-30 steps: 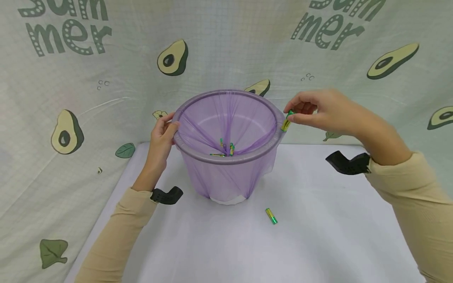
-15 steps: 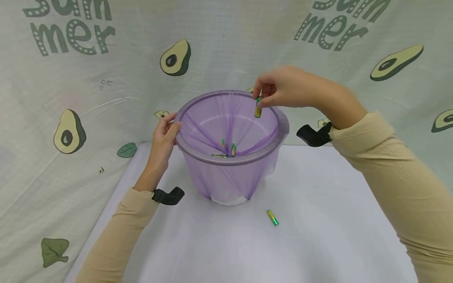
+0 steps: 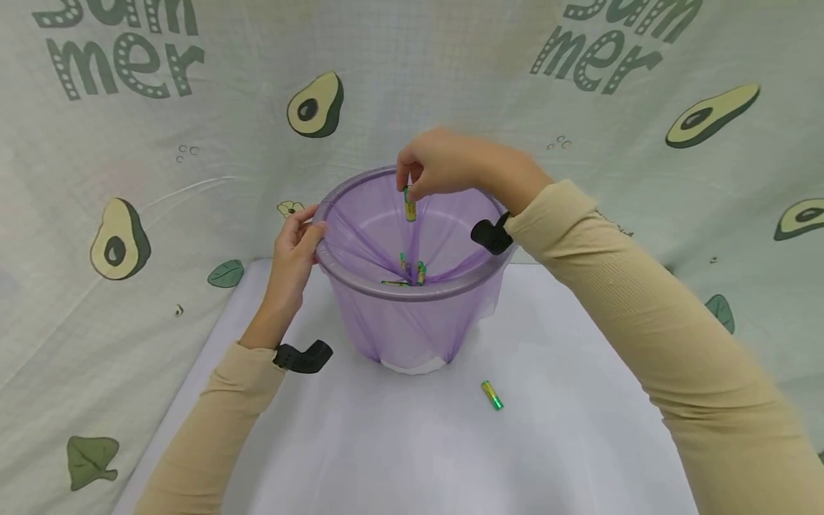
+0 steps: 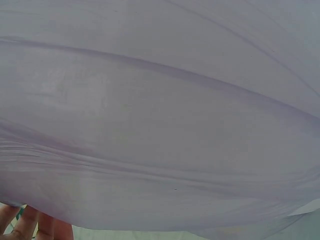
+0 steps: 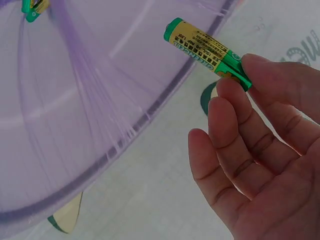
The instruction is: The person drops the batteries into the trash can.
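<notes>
A white bin (image 3: 412, 367) lined with a thin purple bag (image 3: 405, 329) stands on the table, its top circled by a grey-purple rim ring (image 3: 412, 295). My left hand (image 3: 296, 247) grips that rim at the left; in the left wrist view only its fingers (image 4: 42, 225) show, past the bag. Above the bin's opening, my right hand (image 3: 440, 164) pinches a green and yellow battery (image 5: 207, 50) by one end between thumb and fingers. The battery points downward. Several similar batteries (image 3: 421, 273) lie at the bottom of the bag, partly hidden by its folds.
Another green and yellow battery (image 3: 492, 395) lies on the white table (image 3: 386, 443), in front of the bin and to its right. A pale avocado-print cloth (image 3: 212, 143) hangs behind and at the left.
My right hand has carried the battery leftward from beside the bin's right rim to over its opening. The left hand stays on the rim.
</notes>
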Demonstrator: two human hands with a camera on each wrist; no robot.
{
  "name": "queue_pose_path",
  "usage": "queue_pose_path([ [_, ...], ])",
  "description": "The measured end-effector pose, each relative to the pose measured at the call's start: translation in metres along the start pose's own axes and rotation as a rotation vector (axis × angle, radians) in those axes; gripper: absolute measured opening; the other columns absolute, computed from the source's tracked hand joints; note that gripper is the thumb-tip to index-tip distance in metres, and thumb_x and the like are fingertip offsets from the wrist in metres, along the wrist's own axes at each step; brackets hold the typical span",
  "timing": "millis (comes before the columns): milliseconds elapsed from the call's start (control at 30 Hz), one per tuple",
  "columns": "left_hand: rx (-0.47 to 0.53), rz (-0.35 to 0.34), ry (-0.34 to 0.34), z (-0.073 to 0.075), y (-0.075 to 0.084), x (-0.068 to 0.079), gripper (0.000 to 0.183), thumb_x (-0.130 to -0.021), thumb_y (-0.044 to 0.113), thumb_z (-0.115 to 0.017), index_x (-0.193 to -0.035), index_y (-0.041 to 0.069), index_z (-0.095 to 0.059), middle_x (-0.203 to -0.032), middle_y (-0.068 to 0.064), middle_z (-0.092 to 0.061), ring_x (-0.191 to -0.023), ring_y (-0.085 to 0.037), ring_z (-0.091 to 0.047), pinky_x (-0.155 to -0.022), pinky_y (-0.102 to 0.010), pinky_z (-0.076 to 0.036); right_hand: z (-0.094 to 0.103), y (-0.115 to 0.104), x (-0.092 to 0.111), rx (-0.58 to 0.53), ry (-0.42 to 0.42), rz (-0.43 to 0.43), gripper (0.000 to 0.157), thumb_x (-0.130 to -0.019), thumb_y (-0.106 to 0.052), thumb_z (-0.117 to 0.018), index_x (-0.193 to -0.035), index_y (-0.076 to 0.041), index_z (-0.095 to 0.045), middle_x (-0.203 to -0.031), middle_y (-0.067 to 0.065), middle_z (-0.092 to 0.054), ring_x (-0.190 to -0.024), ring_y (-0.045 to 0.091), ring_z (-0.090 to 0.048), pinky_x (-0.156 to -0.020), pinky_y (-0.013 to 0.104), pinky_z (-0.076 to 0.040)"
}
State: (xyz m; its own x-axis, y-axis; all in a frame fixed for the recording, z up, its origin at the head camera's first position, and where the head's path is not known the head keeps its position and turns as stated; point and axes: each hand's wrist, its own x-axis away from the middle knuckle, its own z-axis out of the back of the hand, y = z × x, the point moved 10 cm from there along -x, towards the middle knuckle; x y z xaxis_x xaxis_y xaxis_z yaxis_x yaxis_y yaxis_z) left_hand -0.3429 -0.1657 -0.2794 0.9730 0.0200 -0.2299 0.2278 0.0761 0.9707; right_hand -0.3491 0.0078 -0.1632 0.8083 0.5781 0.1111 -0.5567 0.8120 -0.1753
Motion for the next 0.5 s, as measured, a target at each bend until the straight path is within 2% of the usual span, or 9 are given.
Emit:
queue_pose_path([
  [200, 0.007, -0.006, -0.004, 0.000, 0.000, 0.000, 0.044, -0.096, 0.023, -0.048, -0.136, 0.008, -0.042, -0.099, 0.006, -0.054, -0.080, -0.005, -0.052, -0.066, -0.015, -0.044, -0.010, -0.016, -0.016, -0.068, -0.024, 0.033, 0.014, -0.088, -0.008, -0.055, -0.097, -0.007, -0.066, -0.094, 0.006, -0.061, -0.087, 0.017, -0.054, -0.078, 0.028, -0.043],
  [500, 0.001, -0.010, 0.001, 0.001, 0.001, 0.000, 0.043, -0.096, 0.022, -0.048, -0.136, 0.008, -0.042, -0.098, 0.007, -0.054, -0.079, -0.004, -0.052, -0.065, -0.015, -0.044, -0.013, -0.021, -0.020, -0.099, -0.014, 0.043, 0.013, -0.087, -0.004, -0.055, -0.091, -0.005, -0.068, -0.089, 0.006, -0.064, -0.080, 0.016, -0.057, -0.073, 0.026, -0.045],
])
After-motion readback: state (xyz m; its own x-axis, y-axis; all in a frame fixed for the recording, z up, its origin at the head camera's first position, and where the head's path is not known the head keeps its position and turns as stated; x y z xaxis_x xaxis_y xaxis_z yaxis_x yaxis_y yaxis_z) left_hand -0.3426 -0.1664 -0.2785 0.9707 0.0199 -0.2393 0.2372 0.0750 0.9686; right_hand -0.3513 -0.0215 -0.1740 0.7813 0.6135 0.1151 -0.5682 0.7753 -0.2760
